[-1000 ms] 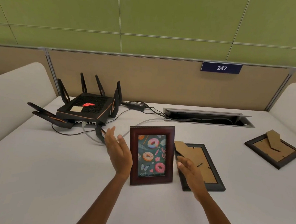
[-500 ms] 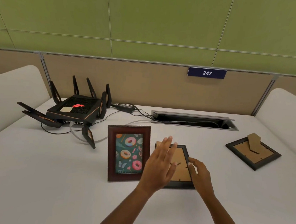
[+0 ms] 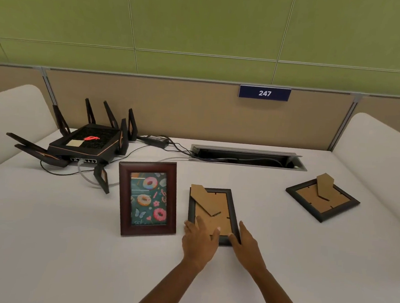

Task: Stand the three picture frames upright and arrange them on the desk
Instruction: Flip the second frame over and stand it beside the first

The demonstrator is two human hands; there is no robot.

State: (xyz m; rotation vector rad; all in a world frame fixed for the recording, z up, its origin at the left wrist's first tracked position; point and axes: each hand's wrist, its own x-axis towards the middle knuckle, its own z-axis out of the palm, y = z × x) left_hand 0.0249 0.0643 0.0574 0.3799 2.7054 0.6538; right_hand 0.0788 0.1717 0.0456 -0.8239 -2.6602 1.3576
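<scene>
Far left, back of the white desk (image 3: 46, 235): black router (image 3: 86, 144) with antennas splayed, red light on top, cables trailing toward the power brick (image 3: 156, 140) and the open cable tray (image 3: 248, 156).

Left of centre: dark red-brown wooden frame (image 3: 147, 198) standing upright, face toward the camera. Print shows doughnuts and butterflies on a teal ground.

Centre: black frame (image 3: 214, 214) lying face down, brown cardboard backing up. Its easel leg is swung toward the frame's far left corner and overhangs it.

Left hand (image 3: 199, 242) lies on the near left corner of this frame, fingers spread flat over the backing and near edge; not closed around anything. Right hand (image 3: 245, 243) is at the near right corner, fingers touching the black border, open and extended. Cannot tell whether either thumb is hooked under the edge. Frame appears flat on the desk.

Right: second black frame (image 3: 322, 200), also face down, turned diagonally, easel leg raised off the backing. Well apart from both hands.

Back wall: tan partition with blue plate reading 247 (image 3: 264, 93).
</scene>
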